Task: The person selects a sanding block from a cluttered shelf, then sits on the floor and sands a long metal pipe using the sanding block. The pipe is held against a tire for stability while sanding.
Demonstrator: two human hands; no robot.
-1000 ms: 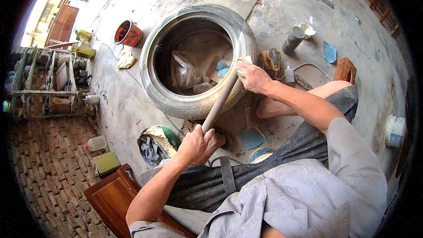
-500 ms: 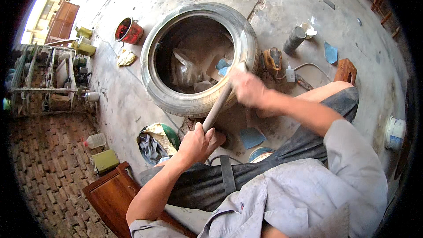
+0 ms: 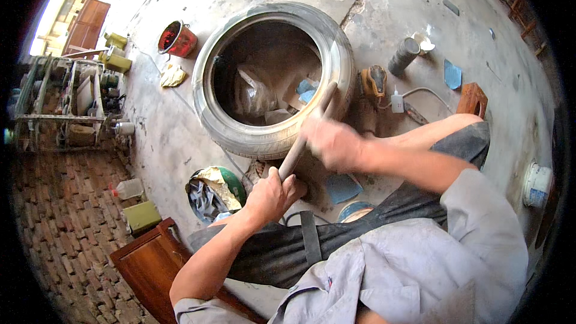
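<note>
A pale, dusty wooden stick (image 3: pixel 293 159) slants up and away from me, its far end over the near right rim of a tire (image 3: pixel 243 136) lying flat on the floor. My left hand (image 3: pixel 268 197) is closed round the stick's near end. Smeared by motion, my right hand (image 3: pixel 336 144) is wrapped over the stick's middle; whether anything sits between palm and wood is hidden. Inside the tire lie a clear plastic bag (image 3: pixel 257 93) and some crumpled blue pieces (image 3: pixel 307 89). A blue sheet (image 3: pixel 343 189) rests on the floor below my right hand.
An orange power tool (image 3: pixel 376 81), a dark cylinder (image 3: pixel 404 56) and a wooden block (image 3: pixel 472 100) are right of the tire. To its left stand a red bucket (image 3: pixel 180 41) and a metal frame (image 3: pixel 60 117). A green tub (image 3: pixel 234 186) and a brown wooden panel (image 3: pixel 150 267) flank my left arm.
My right hand has slid down the stick toward my left hand, uncovering the far end. The left hand keeps its grip in nearly the same place.
</note>
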